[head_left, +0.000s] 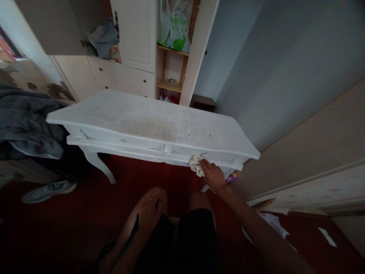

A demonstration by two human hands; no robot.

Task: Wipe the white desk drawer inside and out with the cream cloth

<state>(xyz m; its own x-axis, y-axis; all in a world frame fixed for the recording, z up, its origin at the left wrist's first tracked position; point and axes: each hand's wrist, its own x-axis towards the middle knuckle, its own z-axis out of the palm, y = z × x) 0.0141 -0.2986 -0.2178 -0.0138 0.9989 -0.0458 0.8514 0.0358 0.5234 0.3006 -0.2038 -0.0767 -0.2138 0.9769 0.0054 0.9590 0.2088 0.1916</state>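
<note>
My right hand [212, 174] is closed on a crumpled off-white cloth [196, 164]. The cloth touches the lower right part of the front of a white table [194, 114], close to a drawer's handle. Dark carved ornaments mark the drawer fronts, and greyish smudges spread over the middle of the tabletop. On my left knee lies my left hand [151, 213], a ring on one finger and nothing held; its fingers rest loosely over the knee and are dimly lit.
Behind the table stands a white wardrobe [137, 34] with open doors, plastic bags [178, 28] on a shelf inside. Dark grey clothing [25, 118] is heaped at the left. A grey sneaker [49, 191] lies on the red floor. A wall [299, 99] bounds the right side.
</note>
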